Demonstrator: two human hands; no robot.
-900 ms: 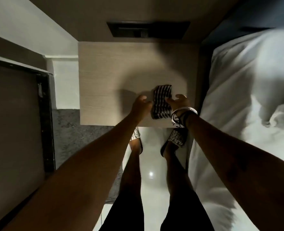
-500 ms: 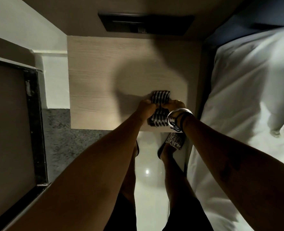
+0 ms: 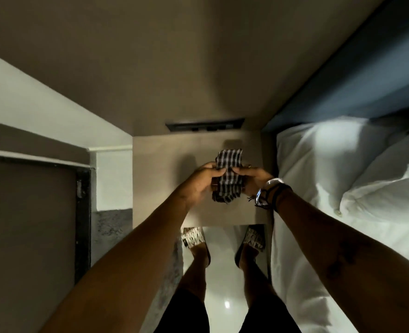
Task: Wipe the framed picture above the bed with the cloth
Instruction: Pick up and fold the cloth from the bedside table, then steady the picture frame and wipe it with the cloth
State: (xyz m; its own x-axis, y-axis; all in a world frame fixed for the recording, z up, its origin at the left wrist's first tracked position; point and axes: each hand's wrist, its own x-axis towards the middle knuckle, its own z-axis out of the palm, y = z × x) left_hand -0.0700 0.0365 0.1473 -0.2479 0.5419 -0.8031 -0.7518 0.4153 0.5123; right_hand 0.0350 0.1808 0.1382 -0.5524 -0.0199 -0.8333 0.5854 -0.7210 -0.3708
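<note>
A black-and-white checked cloth (image 3: 229,175) hangs bunched between both hands, lifted above the wooden bedside table (image 3: 160,179). My left hand (image 3: 199,182) grips its left side. My right hand (image 3: 253,179), with bracelets at the wrist, grips its right side. The framed picture is not in view.
The bed (image 3: 330,188) with white sheets and pillows fills the right side, against a dark blue headboard (image 3: 357,75). A dark socket panel (image 3: 204,124) sits on the wall behind the table. A dark door frame (image 3: 82,212) stands at left. My sandalled feet are on the glossy white floor (image 3: 222,272).
Both hands closed on the cloth and lifted it off the table top. The view tilted up, so more of the wall shows.
</note>
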